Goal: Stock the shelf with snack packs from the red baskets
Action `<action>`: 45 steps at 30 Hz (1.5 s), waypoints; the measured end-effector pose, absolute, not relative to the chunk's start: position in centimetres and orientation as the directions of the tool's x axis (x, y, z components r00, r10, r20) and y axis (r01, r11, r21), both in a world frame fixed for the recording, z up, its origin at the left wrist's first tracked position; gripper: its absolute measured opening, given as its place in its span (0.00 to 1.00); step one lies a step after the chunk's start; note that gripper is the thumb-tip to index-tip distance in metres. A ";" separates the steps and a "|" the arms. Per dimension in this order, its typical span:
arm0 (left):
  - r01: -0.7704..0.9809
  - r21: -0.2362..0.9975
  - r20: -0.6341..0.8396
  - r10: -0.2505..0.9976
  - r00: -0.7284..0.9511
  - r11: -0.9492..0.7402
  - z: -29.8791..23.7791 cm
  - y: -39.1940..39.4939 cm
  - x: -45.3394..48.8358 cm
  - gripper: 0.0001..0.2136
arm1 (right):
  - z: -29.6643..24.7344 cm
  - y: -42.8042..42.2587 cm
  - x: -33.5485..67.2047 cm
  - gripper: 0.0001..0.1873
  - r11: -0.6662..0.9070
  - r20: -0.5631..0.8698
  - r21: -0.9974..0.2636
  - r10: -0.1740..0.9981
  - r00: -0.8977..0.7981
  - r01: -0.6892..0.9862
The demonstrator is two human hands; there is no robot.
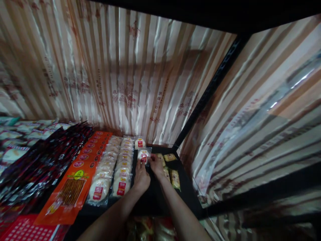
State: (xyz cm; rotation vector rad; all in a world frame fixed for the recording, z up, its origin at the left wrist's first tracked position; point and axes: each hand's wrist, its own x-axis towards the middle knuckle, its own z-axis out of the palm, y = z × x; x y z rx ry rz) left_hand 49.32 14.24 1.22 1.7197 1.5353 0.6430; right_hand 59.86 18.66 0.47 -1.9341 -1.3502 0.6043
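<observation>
A round white cake in a clear wrapper with a red label (pixel 143 156) lies on the black shelf in front of me. My left hand (pixel 141 176) grips its lower edge, fingers pointing away from me. At its right edge the fingers of my right hand (pixel 156 165) are bent in and pinch the wrapper. Just behind it is another wrapped white cake (pixel 140 143) of the same kind. To the left run two overlapping rows of such cakes (pixel 121 187). Small yellow packets (pixel 175 178) lie beside and partly under my right hand.
Left of the cakes lie a long orange snack packet (pixel 71 187), a pile of dark shiny packets (pixel 47 157) and white packets (pixel 15 153). A red-and-white checked item (pixel 30 229) is at front left. Printed sheeting (pixel 140 77) hangs behind, and a black post (pixel 210 83) stands at right.
</observation>
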 end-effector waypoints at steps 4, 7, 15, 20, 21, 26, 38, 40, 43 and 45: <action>0.637 0.771 -0.113 0.983 0.142 -0.004 0.6 16.8 49.9 0.30 | -0.2 21.2 59.8 0.12 -0.222 0.017 -0.737 0.938 0.345 0.639; 0.646 0.763 -0.126 0.984 0.126 0.015 0.1 18.0 50.3 0.32 | -0.6 22.6 59.7 0.12 -0.220 0.025 -0.722 0.939 0.343 0.656; 0.651 0.756 -0.177 0.978 0.107 0.066 -0.3 20.2 50.8 0.31 | -1.2 24.8 59.6 0.14 -0.258 0.033 -0.663 0.928 0.372 0.702; 0.655 0.750 -0.182 0.981 0.072 0.092 -0.3 21.0 51.0 0.30 | -1.5 25.0 59.4 0.13 -0.269 0.013 -0.640 0.933 0.360 0.719; 0.661 0.744 -0.184 0.981 0.063 0.098 -0.3 21.1 51.0 0.30 | -1.6 25.0 59.4 0.13 -0.270 0.011 -0.637 0.934 0.358 0.723; 0.691 0.722 -0.136 0.985 0.103 0.027 -0.3 21.2 51.0 0.29 | -1.7 25.1 59.1 0.15 -0.275 0.007 -0.628 0.934 0.358 0.728; 0.675 0.735 -0.173 0.980 0.103 0.059 -0.2 21.6 51.1 0.29 | -1.5 26.0 58.9 0.17 -0.268 0.000 -0.679 0.931 0.366 0.683; 0.682 0.729 -0.168 0.980 0.104 0.052 0.0 21.5 51.0 0.28 | -1.6 26.0 59.0 0.17 -0.266 0.005 -0.676 0.931 0.365 0.687; 0.684 0.729 -0.135 0.985 0.110 0.024 0.3 21.2 51.0 0.27 | -1.8 25.8 59.1 0.18 -0.269 0.013 -0.670 0.928 0.373 0.692; 0.692 0.722 -0.119 0.986 0.120 0.003 0.5 20.9 51.0 0.27 | -1.9 25.5 59.2 0.19 -0.266 0.044 -0.676 0.916 0.399 0.687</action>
